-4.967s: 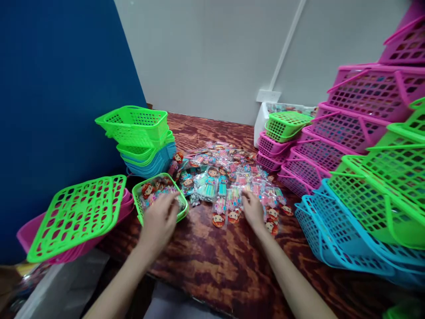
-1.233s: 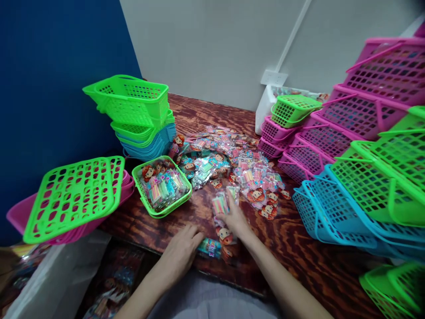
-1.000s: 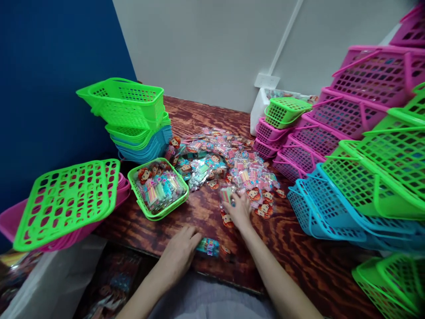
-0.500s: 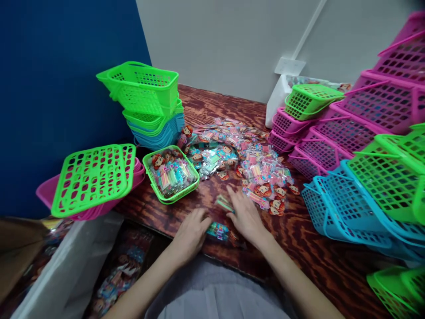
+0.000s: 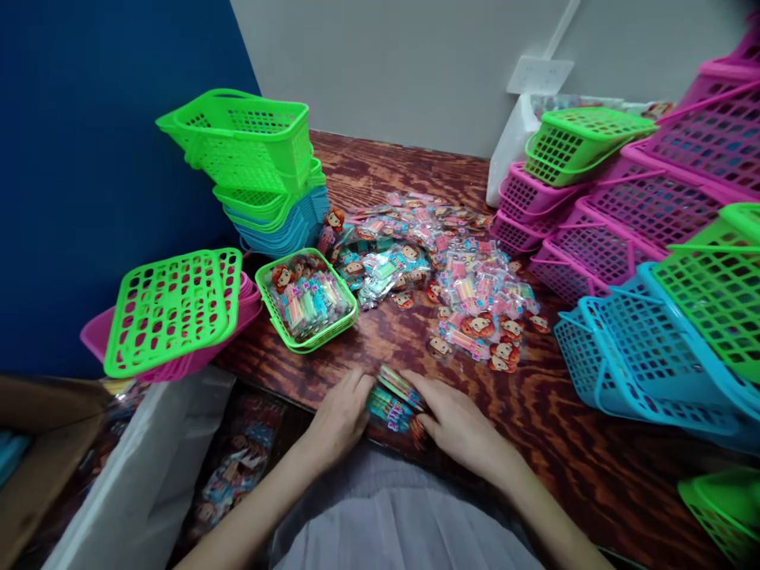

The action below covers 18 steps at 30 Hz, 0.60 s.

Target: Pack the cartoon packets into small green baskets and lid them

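Note:
Near the table's front edge, my left hand (image 5: 341,413) and my right hand (image 5: 458,423) close in from both sides on a small stack of toy packets (image 5: 397,398), fingers curled against it. Behind them a loose pile of clear packets with cartoon-head cards (image 5: 439,273) spreads over the dark wooden table (image 5: 552,412). To the left of that pile sits a small green basket (image 5: 279,326) filled with the same packets.
Empty green and blue baskets (image 5: 261,170) are stacked at the back left. Green and pink lids (image 5: 172,317) lie at the left edge. Pink, blue and green baskets (image 5: 653,261) pile up on the right. A white box of packets (image 5: 226,483) stands below the table.
Five seconds ago my left hand was at the small green basket and my right in the pile. Since then my right hand dragged packets toward me, and both hands now gather them at the front edge.

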### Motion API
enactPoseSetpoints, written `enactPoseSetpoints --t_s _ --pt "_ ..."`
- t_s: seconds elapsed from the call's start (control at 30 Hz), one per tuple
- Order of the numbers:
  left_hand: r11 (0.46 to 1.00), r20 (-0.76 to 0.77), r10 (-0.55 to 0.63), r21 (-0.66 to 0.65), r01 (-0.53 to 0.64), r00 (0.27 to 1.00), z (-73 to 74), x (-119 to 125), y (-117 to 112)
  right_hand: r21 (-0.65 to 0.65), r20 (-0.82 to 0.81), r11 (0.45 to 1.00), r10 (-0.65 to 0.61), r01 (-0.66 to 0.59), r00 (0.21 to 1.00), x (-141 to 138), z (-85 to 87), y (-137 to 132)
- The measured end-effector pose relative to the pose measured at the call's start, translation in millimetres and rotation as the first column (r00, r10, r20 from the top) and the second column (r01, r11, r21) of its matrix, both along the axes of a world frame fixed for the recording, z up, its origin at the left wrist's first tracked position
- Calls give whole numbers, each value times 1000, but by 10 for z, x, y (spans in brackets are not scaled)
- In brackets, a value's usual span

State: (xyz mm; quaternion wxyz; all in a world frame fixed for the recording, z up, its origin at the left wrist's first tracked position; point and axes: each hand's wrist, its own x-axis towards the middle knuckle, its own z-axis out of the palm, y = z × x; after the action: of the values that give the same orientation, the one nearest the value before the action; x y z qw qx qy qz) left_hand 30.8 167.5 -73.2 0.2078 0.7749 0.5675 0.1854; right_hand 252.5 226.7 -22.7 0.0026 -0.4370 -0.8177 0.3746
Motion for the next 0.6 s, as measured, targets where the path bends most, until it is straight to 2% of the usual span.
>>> enactPoseSetpoints --t_s 0.23,0.37,0.4,0.47,0.53,0.6 --pt "988 -42 72 140 -66 997 -67 37 -74 1 30 1000 13 -13 999 37 67 -87" --pt "953 -99 116 291 -83 988 -28 107 -41 42 -1 999 19 -19 1000 -14 67 -99" --pt "949 -150 91 312 -40 985 7 128 -4 57 1 998 26 -26 1000 -26 66 -91" --pt "955 -269 -38 273 114 962 105 168 100 73 -12 996 44 -43 999 -20 60 -31" --pt "954 -350 -201 141 264 915 214 200 229 -1 -100 994 111 -112 989 52 44 113" --pt "948 -373 -296 -3 318 879 300 224 349 -112 -218 983 121 -148 968 198 8 333"
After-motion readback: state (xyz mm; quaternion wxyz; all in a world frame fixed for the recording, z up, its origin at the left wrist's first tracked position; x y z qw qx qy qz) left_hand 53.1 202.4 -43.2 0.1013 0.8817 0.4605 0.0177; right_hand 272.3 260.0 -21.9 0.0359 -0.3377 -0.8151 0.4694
